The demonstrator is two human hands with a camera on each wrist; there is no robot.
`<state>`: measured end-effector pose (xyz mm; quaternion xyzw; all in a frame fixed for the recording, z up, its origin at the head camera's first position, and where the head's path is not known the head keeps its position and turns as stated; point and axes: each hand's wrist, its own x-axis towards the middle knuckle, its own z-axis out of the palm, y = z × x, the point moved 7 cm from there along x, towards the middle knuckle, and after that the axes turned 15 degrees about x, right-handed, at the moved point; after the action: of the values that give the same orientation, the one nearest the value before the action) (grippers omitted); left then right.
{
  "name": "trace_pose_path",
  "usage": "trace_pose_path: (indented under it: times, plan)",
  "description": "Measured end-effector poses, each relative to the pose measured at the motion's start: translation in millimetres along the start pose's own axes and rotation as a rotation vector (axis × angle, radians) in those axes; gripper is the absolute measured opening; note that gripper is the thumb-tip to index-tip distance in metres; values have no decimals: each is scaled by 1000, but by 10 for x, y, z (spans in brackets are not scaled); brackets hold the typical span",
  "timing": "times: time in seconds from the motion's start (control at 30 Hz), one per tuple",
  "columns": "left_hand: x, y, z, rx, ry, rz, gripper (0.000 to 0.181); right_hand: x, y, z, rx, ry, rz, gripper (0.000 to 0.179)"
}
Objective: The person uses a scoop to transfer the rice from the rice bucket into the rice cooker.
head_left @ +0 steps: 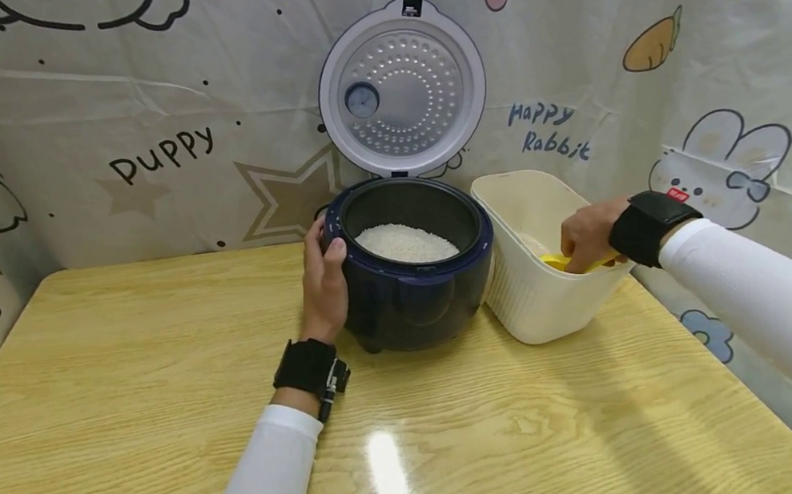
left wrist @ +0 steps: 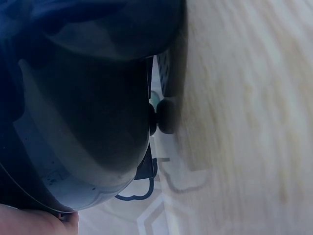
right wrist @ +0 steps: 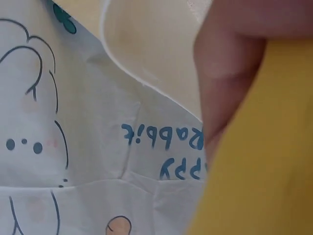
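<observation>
A dark blue rice cooker (head_left: 417,313) stands on the table with its lid (head_left: 401,130) raised. White rice (head_left: 406,243) lies inside its dark pot. My left hand (head_left: 323,287) grips the cooker's left side, thumb up at the rim; in the left wrist view only a bit of that hand (left wrist: 34,223) shows beside the cooker's body (left wrist: 98,122). Right of the cooker is a cream bin (head_left: 543,308) with rice (head_left: 533,244) in it. Over its right rim, my right hand (head_left: 589,235) holds a yellow scoop (right wrist: 274,156), whose front end is hidden.
The wooden table (head_left: 128,388) extends left and in front of the cooker. A printed curtain (head_left: 181,197) hangs close behind the cooker and bin and along the right side. The table's right edge runs just beyond the bin.
</observation>
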<state>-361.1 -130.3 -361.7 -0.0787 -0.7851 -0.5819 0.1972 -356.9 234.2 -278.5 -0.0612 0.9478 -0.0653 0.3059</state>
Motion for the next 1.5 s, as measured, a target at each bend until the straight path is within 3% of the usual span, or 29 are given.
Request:
trace_pose_path:
  times: [0.17,0.5,0.77,1.2,1.5]
  plan:
    - [12,4,-17,-5,9,4,78,-8,54,0,81,-64,70,28]
    - [5,12,-11,-51,10,21,78,79,141,37,146,-180,121,33]
    - [3,23,5,-45,2,33,77,-4,245,12,300,-164,166,44]
    - [-6,-3,-11,-21,7,10,78,-85,449,-93,370,-191,169,43]
    - [-9,-4,-11,-12,4,-8,77,-177,619,-130,479,-192,155,44]
